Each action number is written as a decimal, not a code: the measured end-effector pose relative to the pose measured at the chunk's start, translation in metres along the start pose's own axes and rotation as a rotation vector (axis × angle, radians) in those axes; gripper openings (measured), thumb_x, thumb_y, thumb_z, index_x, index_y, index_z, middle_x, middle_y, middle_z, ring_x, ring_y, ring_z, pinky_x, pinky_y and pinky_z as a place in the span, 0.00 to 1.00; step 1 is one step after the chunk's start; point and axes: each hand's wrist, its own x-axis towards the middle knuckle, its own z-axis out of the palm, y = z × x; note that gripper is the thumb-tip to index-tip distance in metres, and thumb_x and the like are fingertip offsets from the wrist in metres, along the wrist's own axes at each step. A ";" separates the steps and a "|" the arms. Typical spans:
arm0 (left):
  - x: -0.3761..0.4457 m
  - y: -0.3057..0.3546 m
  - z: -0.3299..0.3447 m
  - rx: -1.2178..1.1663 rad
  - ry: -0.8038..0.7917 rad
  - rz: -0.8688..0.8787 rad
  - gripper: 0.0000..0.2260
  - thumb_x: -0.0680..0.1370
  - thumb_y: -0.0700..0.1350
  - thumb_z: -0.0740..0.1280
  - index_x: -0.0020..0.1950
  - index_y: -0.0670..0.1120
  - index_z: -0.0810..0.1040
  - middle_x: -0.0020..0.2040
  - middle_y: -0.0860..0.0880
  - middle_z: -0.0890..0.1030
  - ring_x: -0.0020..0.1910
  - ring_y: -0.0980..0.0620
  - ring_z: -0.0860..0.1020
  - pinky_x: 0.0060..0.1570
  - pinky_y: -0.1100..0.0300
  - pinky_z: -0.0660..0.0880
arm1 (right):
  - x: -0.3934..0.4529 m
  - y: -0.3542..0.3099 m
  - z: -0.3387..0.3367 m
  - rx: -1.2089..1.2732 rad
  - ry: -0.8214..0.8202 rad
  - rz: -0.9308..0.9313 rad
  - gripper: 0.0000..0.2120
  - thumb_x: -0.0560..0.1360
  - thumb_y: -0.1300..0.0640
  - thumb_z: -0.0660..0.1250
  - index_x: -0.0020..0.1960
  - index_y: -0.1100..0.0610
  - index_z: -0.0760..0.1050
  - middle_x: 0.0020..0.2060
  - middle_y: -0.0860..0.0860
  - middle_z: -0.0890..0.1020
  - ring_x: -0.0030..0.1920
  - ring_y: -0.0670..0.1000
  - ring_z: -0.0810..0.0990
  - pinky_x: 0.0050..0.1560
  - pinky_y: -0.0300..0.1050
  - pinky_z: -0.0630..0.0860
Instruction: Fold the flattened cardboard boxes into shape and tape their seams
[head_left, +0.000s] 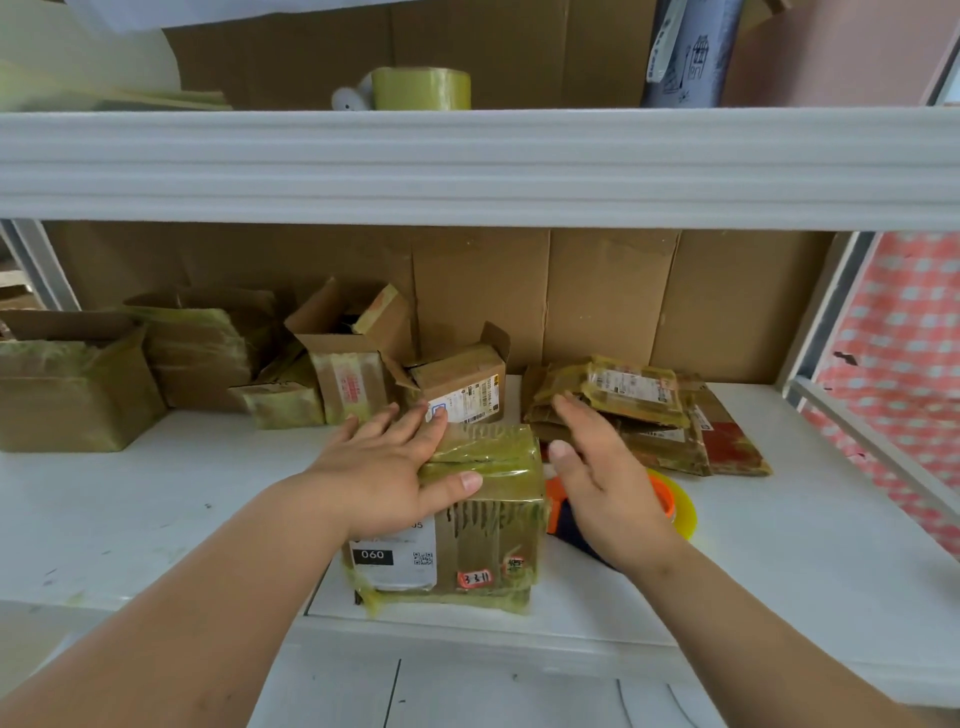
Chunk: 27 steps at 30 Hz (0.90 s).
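Note:
A folded cardboard box (483, 525), wrapped in yellowish tape with a white "060" label on its front, stands on the white shelf (156, 519) near the front edge. My left hand (384, 467) lies flat on the box's top left, fingers straight, thumb across the taped seam. My right hand (597, 483) hovers open just right of the box, fingers straight, touching nothing that I can see. Behind it lies an orange tape dispenser (670, 504) with a yellow roll. A pile of flattened boxes (644, 415) lies at the right rear.
Several shaped, open-topped boxes (353, 358) stand at the left and middle rear, one larger (72, 395) at far left. A cardboard sheet (597, 296) lines the back. The upper shelf (467, 166) carries a tape roll (421, 88). A metal upright (831, 332) borders the right.

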 end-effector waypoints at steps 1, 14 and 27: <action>0.000 0.000 0.000 -0.001 0.004 -0.004 0.55 0.54 0.82 0.28 0.78 0.59 0.33 0.80 0.56 0.35 0.79 0.51 0.37 0.77 0.46 0.39 | -0.004 -0.012 0.004 0.063 -0.045 -0.060 0.26 0.83 0.44 0.54 0.79 0.47 0.57 0.76 0.37 0.56 0.76 0.35 0.52 0.75 0.33 0.51; -0.007 0.000 -0.006 -0.225 0.059 -0.001 0.43 0.68 0.75 0.38 0.81 0.58 0.41 0.80 0.58 0.40 0.79 0.52 0.39 0.77 0.45 0.39 | -0.013 -0.025 0.037 0.998 -0.258 0.443 0.43 0.71 0.29 0.66 0.80 0.40 0.52 0.73 0.41 0.68 0.68 0.44 0.72 0.63 0.46 0.76; -0.027 -0.023 0.020 -1.926 0.125 -0.420 0.17 0.84 0.54 0.59 0.62 0.44 0.79 0.53 0.40 0.85 0.52 0.41 0.84 0.55 0.44 0.77 | -0.011 -0.034 0.032 1.038 -0.269 0.592 0.26 0.81 0.36 0.50 0.69 0.48 0.75 0.61 0.51 0.82 0.62 0.51 0.81 0.69 0.55 0.70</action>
